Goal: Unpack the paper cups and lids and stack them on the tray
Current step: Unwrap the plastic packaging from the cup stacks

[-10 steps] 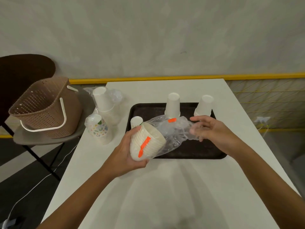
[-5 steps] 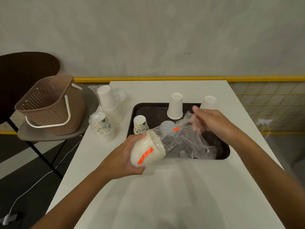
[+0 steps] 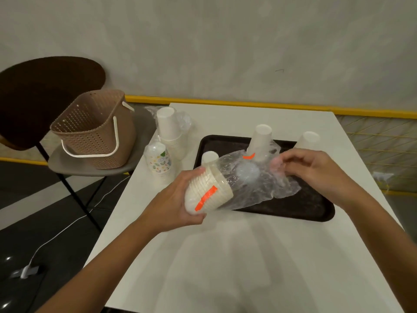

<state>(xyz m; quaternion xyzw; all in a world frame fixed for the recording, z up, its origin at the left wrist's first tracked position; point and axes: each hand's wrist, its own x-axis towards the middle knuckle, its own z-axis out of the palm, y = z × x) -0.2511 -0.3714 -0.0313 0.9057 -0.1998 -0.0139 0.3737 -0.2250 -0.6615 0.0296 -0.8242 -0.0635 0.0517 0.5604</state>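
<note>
A stack of paper cups (image 3: 208, 193) is gripped on its side by the left hand (image 3: 178, 199) above the desk (image 3: 225, 263), beside the tray (image 3: 293, 206). Its loose plastic wrapper (image 3: 259, 184) is pinched by the right hand (image 3: 316, 170).

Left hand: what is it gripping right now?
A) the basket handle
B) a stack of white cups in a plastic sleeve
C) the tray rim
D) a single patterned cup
B: the left hand wraps a stack of white cups inside the clear plastic sleeve.

Three upturned cups (image 3: 260, 141), one tray (image 3: 293, 207), one basket (image 3: 94, 132)
</note>
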